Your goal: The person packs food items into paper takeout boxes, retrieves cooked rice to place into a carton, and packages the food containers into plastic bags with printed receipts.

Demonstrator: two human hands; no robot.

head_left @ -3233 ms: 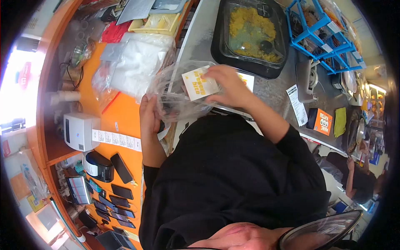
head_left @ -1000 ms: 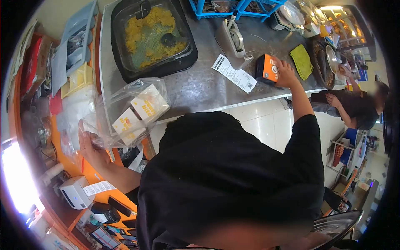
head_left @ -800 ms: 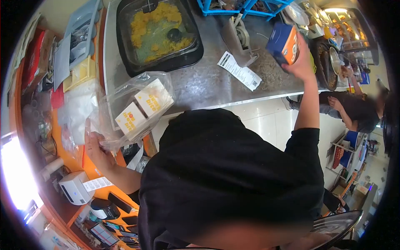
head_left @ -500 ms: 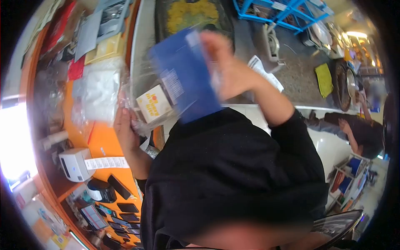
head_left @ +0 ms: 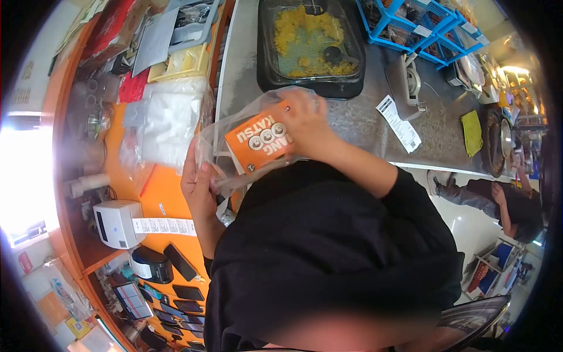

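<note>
A clear plastic bag (head_left: 214, 138) surrounds an orange box (head_left: 256, 141) with white lettering that includes "KATSU". My left hand (head_left: 198, 183) is closed on the bag's left side, thumb toward the box. My right hand (head_left: 304, 120) grips the box at its upper right end, with its fingers curled over the edge and partly blurred. Both hands hold the bag and box in front of my body, near the edge of the metal counter (head_left: 240, 64). The inside of the bag beneath the box is hidden.
A glass-lidded tray of yellow food (head_left: 309, 44) stands ahead. To the right are a tape dispenser (head_left: 404, 85), a printed receipt (head_left: 399, 124), blue racks (head_left: 410, 26) and a green cloth (head_left: 471, 134). Plastic bags (head_left: 168, 117) and a printer (head_left: 117, 223) sit left. Another person (head_left: 507, 202) is at far right.
The blue flat item in my right hand is out of sight; that hand is now on the orange box. The white side with orange print no longer faces up. The view has shifted.
</note>
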